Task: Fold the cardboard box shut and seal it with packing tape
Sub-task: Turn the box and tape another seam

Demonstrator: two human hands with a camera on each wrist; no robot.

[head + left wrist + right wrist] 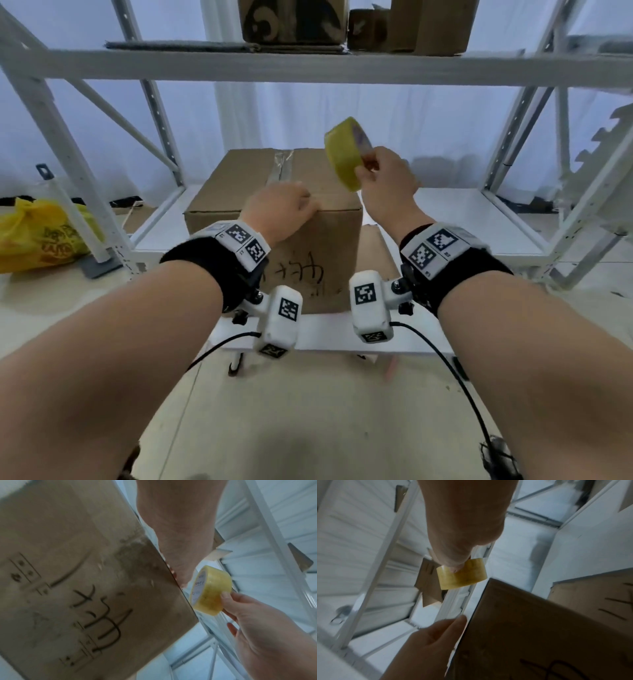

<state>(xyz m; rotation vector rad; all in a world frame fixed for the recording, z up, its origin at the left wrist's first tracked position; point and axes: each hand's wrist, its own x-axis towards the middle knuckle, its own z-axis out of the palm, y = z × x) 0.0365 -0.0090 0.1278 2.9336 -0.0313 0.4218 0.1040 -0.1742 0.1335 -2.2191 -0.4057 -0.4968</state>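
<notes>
Two bare hands worked at a cardboard box (pixel 274 219) on the lower shelf (pixel 479 219) of a white metal rack (pixel 308 65). One, the right hand (pixel 385 181), pinched a yellow roll of packing tape (pixel 346 154) between thumb and fingers and held it in the air just above the box's near right corner, tilted on edge. Its partner, the left hand (pixel 281 209), rested on the box's near top edge with fingers curled down against the cardboard; whether they gripped anything could not be told. Both top flaps lay folded flat, with a strip of clear tape (pixel 281 164) showing along the far end of the centre seam. Black handwriting (pixel 308 274) marked the box's front face. Farther out, more cardboard boxes (pixel 294 20) stood on the upper shelf, and a yellow plastic bag (pixel 37 236) lay on the floor to the left of the rack.
</notes>
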